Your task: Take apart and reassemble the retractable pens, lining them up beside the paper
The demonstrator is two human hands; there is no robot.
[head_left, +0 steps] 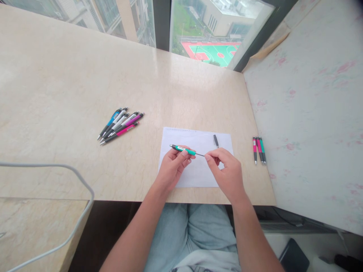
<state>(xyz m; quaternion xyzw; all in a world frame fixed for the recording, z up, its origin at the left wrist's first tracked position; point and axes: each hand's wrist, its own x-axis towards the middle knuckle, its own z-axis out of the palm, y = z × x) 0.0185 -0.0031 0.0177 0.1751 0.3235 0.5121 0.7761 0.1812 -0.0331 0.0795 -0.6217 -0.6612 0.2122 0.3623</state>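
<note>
My left hand (176, 163) is closed round the green barrel of a ballpoint pen (187, 151), its clicker end pointing left. A thin dark refill (200, 155) sticks out of the barrel's open right end. The fingertips of my right hand (225, 170) pinch the refill's far end, hiding its tip. Just above that hand, the black grip section (216, 140) of a pen lies on a white sheet of paper (195, 177). Both hands are over the paper.
Several pens (121, 124) in blue, white, purple and pink lie fanned out at the left. Three pens (258, 150), pink and green, lie side by side near the right wall (306, 113). A grey cable (82, 181) loops over the marbled tabletop (70, 94) at lower left.
</note>
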